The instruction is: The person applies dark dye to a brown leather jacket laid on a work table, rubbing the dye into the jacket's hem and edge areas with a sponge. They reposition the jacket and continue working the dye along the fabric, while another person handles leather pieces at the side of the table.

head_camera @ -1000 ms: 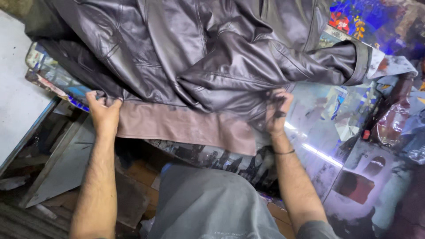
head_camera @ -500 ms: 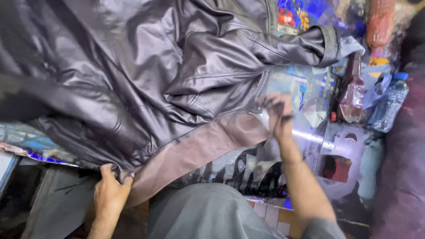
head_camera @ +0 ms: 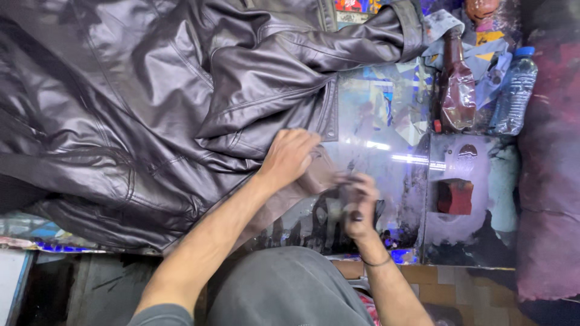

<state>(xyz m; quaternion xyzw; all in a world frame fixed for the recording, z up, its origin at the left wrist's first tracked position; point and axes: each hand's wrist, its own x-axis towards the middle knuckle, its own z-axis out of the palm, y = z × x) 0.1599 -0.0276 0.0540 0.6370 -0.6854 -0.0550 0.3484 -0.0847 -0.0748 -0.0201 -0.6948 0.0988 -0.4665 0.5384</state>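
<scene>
A dark brown leather jacket (head_camera: pixel 151 102) lies spread over a glass-topped table (head_camera: pixel 386 121), one sleeve reaching toward the top right. My left hand (head_camera: pixel 290 157) crosses over and presses on the jacket's ribbed hem near its front corner. My right hand (head_camera: pixel 357 205) is just right of it, fingers curled on the hem's corner at the glass. Which part each hand pinches is blurred.
A clear plastic water bottle with a blue cap (head_camera: pixel 513 90) and a brown bottle (head_camera: pixel 454 90) stand at the table's right end. A small red-brown block (head_camera: pixel 454 196) sits below them. Dark maroon fabric (head_camera: pixel 550 181) fills the right edge.
My left hand has left the hem's far left end and moved right, next to my right hand. The view has shifted so the jacket sits further left.
</scene>
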